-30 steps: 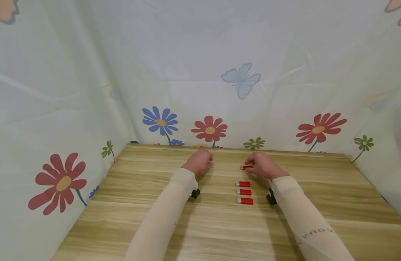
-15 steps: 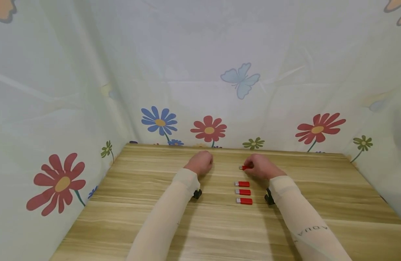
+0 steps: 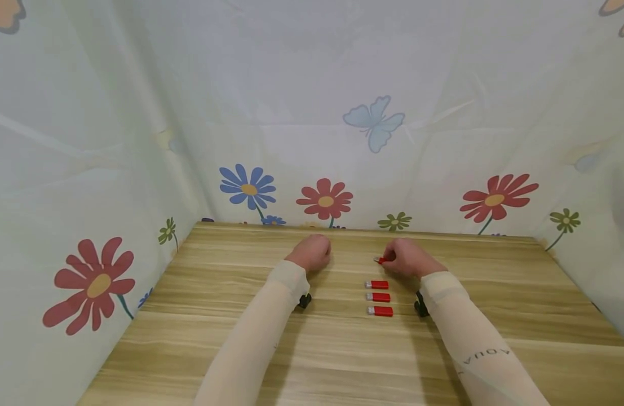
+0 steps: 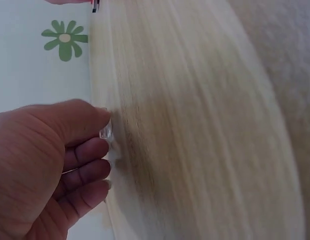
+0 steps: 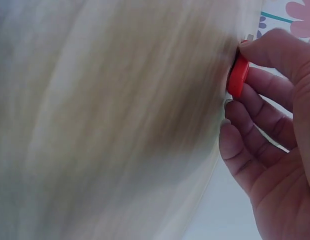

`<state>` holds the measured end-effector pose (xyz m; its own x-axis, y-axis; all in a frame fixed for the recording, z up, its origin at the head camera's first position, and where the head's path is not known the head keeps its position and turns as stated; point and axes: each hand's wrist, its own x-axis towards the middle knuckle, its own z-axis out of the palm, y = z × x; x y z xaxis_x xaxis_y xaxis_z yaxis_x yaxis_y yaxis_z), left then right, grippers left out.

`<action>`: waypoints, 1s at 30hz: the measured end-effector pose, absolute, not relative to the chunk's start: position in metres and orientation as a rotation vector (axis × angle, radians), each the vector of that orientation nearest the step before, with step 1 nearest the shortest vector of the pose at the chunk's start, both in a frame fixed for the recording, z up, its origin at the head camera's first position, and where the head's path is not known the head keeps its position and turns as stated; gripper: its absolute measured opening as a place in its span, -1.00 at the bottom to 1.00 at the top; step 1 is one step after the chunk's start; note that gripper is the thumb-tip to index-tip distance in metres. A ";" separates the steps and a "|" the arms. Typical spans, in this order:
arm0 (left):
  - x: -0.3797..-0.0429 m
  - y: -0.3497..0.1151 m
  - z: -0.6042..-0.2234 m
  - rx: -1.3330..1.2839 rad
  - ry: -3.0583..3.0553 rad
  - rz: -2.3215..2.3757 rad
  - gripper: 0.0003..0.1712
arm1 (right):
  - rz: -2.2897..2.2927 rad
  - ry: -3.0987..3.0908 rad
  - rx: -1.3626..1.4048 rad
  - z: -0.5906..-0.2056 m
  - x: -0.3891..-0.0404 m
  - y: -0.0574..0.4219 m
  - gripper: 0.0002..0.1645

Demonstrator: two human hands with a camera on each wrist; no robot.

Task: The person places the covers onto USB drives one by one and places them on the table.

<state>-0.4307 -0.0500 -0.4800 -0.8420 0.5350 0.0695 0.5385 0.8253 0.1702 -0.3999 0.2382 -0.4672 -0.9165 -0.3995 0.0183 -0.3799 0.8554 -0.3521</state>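
My right hand (image 3: 412, 258) pinches a red USB stick (image 5: 238, 75) between thumb and fingers, close over the wooden table. In the head view, the metal plug of that stick points left out of the fingers. To its left, my left hand (image 3: 312, 253) has its fingers curled. The left wrist view shows its thumb against a small clear plastic piece (image 4: 106, 131), pinched at the fingertips; its exact kind is too small to tell. Nearer to me lie a far red USB stick (image 3: 376, 285), a middle one (image 3: 378, 297) and a near one (image 3: 380, 311), stacked in a column with plugs pointing left.
The wood-grain table (image 3: 332, 355) runs back to a pale curtain (image 3: 291, 84) printed with flowers and a butterfly. This curtain also rises along the left and right sides. Each wrist wears a small black camera, such as the left wrist camera (image 3: 304, 300).
The right fingers have closed further over the held USB stick, so less of its red body shows. The left hand has barely moved, and the three sticks lie as before.
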 end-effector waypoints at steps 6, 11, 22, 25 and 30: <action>-0.428 -0.051 -0.476 -0.939 -2.988 -0.291 -0.50 | -0.517 2.949 -0.573 -0.467 -0.399 0.241 -0.89; -0.430 -0.054 -0.480 -0.973 -2.971 -0.287 -0.53 | -0.480 2.959 -0.574 -0.468 -0.398 0.243 -0.85; -0.412 -0.063 -0.463 -0.968 -2.942 -0.329 -0.61 | -0.477 2.961 -0.599 -0.465 -0.397 0.251 -0.81; -0.400 -0.063 -0.450 -0.968 -2.960 -0.356 -0.60 | -0.499 2.956 -0.584 -0.465 -0.395 0.253 -0.83; -0.399 -0.065 -0.451 -0.978 -2.954 -0.377 -0.58 | -0.528 2.953 -0.568 -0.458 -0.388 0.250 -0.85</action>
